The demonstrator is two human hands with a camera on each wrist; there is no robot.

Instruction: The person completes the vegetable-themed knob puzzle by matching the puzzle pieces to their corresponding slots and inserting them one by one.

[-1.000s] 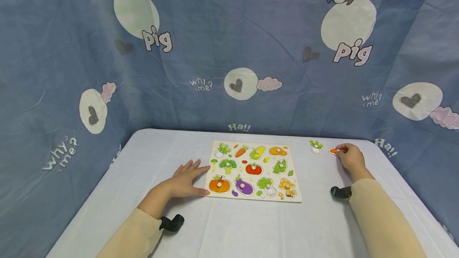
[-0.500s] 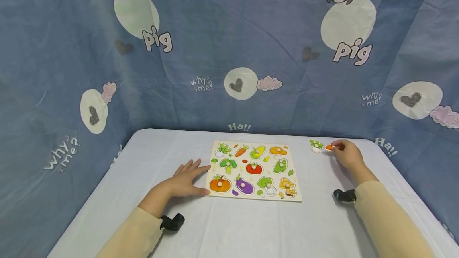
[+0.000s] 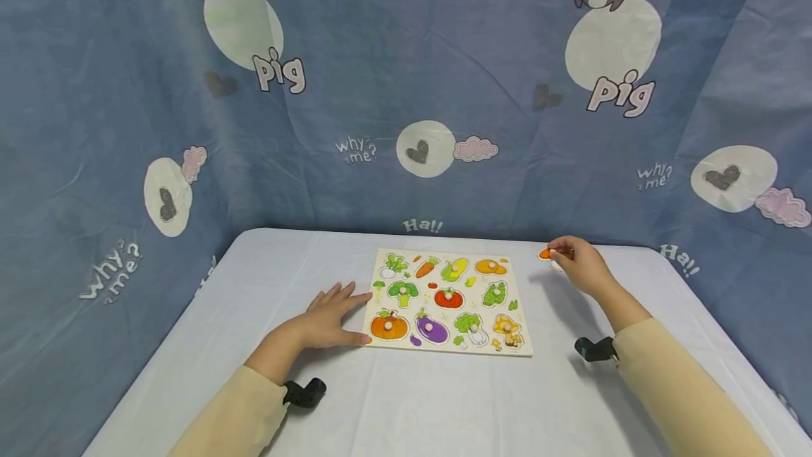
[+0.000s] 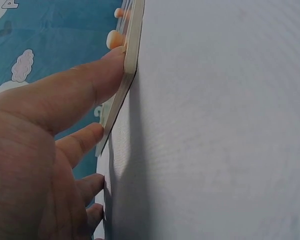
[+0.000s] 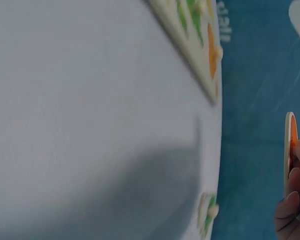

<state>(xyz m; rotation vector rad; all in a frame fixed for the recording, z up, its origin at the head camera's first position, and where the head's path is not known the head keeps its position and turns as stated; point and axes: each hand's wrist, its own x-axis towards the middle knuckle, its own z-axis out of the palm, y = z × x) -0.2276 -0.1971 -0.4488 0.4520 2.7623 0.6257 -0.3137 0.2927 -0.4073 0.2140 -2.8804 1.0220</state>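
Observation:
A wooden vegetable puzzle board [image 3: 412,312] lies on the table with knobbed pieces in it; its radish and carrot pictures at the upper left show no knobs. My left hand [image 3: 330,319] rests at the board's left edge, fingers spread, and the left wrist view has the thumb [image 4: 97,80] against the corner. To the right of the board, my right hand [image 3: 586,270] pinches an orange carrot puzzle piece [image 3: 544,254], seen edge-on and raised in the right wrist view. Below it lies a radish puzzle piece [image 3: 556,266], mostly covered by the hand in the head view.
The white-covered table [image 3: 419,407] ends at a blue printed cloth [image 3: 355,97] hanging behind and at the sides. Dark wrist-worn devices [image 3: 304,393] sit at both sleeves. The radish piece's knob [image 5: 213,210] shows in the right wrist view.
My right hand has moved left with the carrot piece, from right of the radish piece to over it, lifting it higher. The left hand stays in place.

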